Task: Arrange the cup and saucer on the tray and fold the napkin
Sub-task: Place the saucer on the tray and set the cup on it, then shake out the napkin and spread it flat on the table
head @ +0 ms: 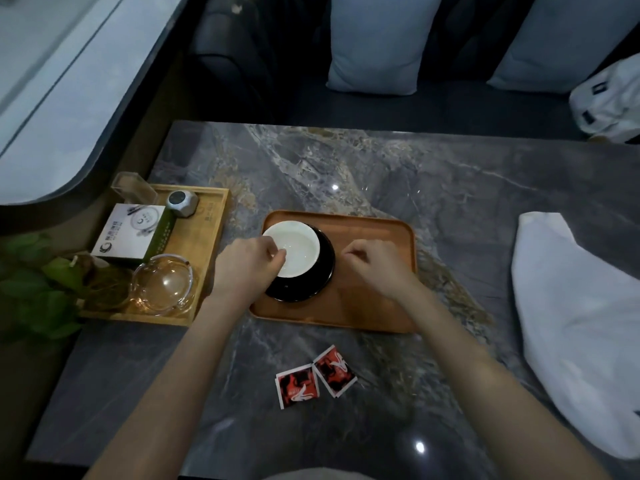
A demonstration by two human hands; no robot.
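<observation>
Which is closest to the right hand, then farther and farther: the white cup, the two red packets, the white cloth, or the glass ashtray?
From the right hand:
1. White round cup, just to its left on the black saucer.
2. Two red square packets, toward the person on the table.
3 and 4. Clear glass ashtray, far left, and white cloth napkin, far right: too close to call.

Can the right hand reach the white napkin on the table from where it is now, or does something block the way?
Probably yes. The right hand hovers over the tray, and the white napkin lies on that same side on the bare table. Nothing stands between them; the cup is on the other side.
</observation>
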